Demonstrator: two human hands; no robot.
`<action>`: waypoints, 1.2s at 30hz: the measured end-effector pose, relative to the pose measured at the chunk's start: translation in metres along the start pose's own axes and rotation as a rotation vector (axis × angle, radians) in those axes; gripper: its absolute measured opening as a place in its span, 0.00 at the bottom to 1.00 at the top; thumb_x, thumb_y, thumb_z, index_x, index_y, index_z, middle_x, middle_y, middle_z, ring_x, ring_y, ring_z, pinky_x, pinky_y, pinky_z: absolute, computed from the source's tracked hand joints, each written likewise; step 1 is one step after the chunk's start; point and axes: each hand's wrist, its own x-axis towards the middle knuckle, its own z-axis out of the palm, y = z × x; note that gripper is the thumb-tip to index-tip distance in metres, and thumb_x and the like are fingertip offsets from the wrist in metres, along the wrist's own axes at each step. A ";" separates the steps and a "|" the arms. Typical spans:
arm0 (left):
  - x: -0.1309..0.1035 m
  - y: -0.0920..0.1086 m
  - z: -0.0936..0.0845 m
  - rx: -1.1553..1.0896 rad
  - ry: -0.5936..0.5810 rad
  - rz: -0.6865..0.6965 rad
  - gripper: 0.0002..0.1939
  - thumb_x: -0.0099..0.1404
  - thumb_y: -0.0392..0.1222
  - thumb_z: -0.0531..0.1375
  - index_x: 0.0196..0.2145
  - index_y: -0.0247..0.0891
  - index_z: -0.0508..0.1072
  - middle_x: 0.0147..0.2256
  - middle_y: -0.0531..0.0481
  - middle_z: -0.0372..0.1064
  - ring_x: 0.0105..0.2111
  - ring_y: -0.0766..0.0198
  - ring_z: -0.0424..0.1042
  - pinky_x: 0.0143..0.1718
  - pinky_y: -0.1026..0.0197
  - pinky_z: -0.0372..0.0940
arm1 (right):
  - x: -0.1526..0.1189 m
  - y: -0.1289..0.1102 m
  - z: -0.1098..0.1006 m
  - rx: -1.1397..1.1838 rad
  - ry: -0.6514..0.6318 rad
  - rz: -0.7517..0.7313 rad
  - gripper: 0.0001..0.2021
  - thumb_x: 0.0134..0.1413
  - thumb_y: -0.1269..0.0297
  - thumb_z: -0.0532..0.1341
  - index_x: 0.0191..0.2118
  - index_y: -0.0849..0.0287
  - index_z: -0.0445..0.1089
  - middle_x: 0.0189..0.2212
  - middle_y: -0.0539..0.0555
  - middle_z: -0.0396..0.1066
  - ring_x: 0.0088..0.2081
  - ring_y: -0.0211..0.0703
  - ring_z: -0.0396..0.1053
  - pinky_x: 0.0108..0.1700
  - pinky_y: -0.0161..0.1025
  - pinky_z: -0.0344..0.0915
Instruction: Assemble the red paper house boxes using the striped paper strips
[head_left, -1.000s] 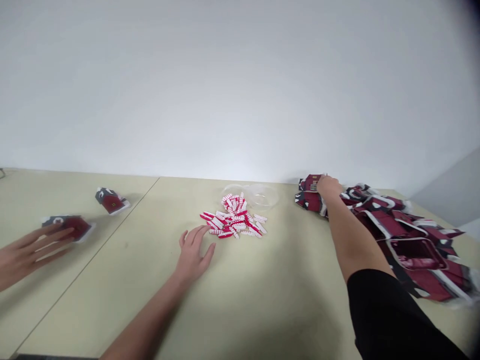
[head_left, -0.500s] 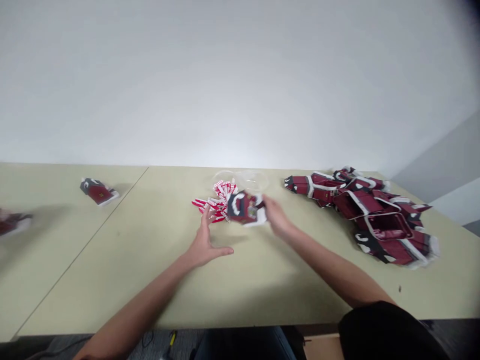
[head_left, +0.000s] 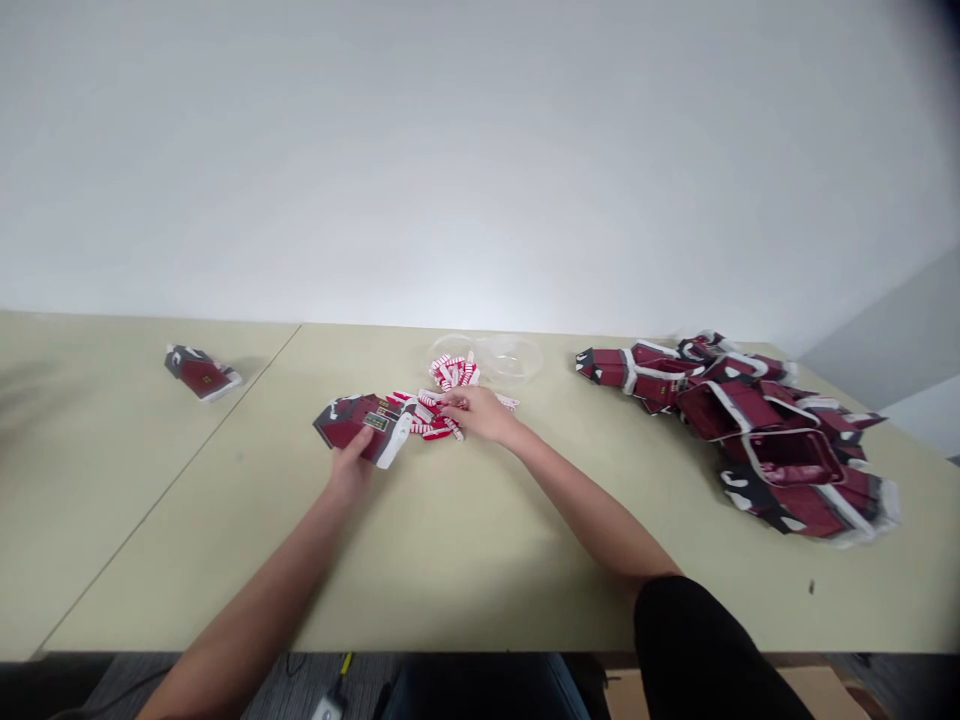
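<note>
My left hand (head_left: pixel 352 468) holds a dark red house-shaped box (head_left: pixel 352 422) with white trim, its thumb on the front face. Over the pile of red-and-white striped pieces (head_left: pixel 436 425), my right hand (head_left: pixel 476 412) has its fingers bent together at the top of the pile. Whether a piece is between those fingertips is too small to tell. The held box's white edge is beside the left side of the pile. Just behind the pile stand clear round containers (head_left: pixel 514 357), with some striped pieces (head_left: pixel 454 371) at the left one.
A heap of similar dark red boxes (head_left: pixel 795 455), several of them open, spreads over the right side of the table (head_left: pixel 525 560). One more box (head_left: pixel 202 373) lies at the left near the table seam. A small dark bit (head_left: pixel 811 587) lies at the front right.
The box has passed from my right hand to my left and moved left. My right hand has gone to the striped pile. The box at the far left edge is out of view.
</note>
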 end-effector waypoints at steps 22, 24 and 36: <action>-0.006 0.024 -0.003 -0.041 -0.184 -0.028 0.37 0.49 0.64 0.66 0.52 0.40 0.71 0.55 0.40 0.71 0.58 0.42 0.70 0.60 0.37 0.68 | 0.085 -0.052 0.044 -0.296 -0.121 0.006 0.18 0.62 0.77 0.52 0.55 0.64 0.70 0.50 0.67 0.73 0.52 0.54 0.72 0.50 0.46 0.67; -0.007 0.024 -0.002 -0.048 -0.191 -0.014 0.37 0.49 0.63 0.67 0.53 0.41 0.71 0.55 0.40 0.71 0.56 0.43 0.72 0.57 0.40 0.71 | 0.075 -0.049 0.035 -0.187 -0.039 -0.027 0.21 0.66 0.73 0.50 0.62 0.60 0.63 0.52 0.63 0.72 0.52 0.48 0.71 0.51 0.42 0.66; -0.007 0.003 -0.012 0.209 -0.091 0.227 0.53 0.32 0.50 0.80 0.56 0.45 0.63 0.55 0.45 0.69 0.53 0.56 0.73 0.57 0.55 0.70 | -0.005 -0.089 0.003 0.547 -0.004 -0.060 0.16 0.59 0.67 0.59 0.53 0.54 0.71 0.36 0.49 0.76 0.34 0.38 0.70 0.39 0.36 0.64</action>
